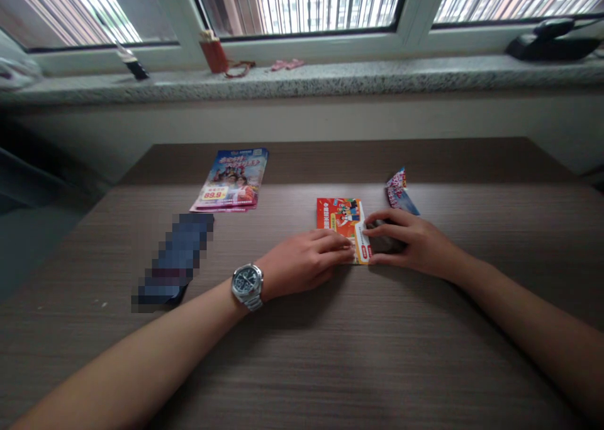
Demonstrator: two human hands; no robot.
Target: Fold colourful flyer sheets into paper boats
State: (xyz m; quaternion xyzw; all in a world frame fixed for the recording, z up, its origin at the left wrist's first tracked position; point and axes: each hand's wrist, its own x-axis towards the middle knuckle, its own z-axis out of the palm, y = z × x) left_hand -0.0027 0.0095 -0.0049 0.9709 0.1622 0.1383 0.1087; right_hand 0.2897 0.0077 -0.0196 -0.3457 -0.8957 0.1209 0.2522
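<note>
A red and white printed leaflet (337, 213) lies on the brown table (292, 354), right of its middle. My left hand (314, 259), with a silver watch (247, 280) on the wrist, rests over the leaflet's lower left part, its fingers together and flat. At the leaflet's right edge is my right hand (408, 238), its thumb and fingers spread apart, fingertips touching the edge. Just beyond my right hand stands a small folded blue and pink paper (400, 192). A stack of blue and pink flyers (233, 178) lies at the back left.
A pixelated dark blue object (177, 260) lies left of my left hand. On the granite windowsill (353, 78) are a red holder (214, 54), a small dark-based item (136, 67), pink pieces (287, 65) and a black device (552, 45).
</note>
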